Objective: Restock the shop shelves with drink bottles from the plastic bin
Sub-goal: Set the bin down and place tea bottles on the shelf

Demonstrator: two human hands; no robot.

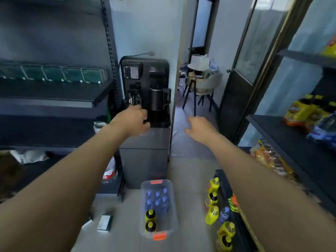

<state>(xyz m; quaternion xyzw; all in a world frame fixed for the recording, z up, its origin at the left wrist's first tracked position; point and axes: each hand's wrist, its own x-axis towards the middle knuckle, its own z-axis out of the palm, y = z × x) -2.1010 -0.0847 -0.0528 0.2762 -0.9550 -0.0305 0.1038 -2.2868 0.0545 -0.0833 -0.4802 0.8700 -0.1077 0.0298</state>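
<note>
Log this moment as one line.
left hand: empty, outstretched | right hand: empty, fingers spread | bin: on floor, bottles inside | low shelf: yellow bottles

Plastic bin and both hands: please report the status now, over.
Left hand loosely curled, right hand open, both empty, raised. Plastic bin on floor below, bottles inside, untouched. Nothing blocks the way down.

A clear plastic bin point(174, 213) with orange latches sits on the floor at lower centre. Blue-capped water bottles point(157, 198) stand upright in its far end and two dark, yellow-capped bottles point(150, 220) in its near end. At lower right, yellow bottles point(212, 214) line the front edge of a low dark shelf point(222, 180).
</note>
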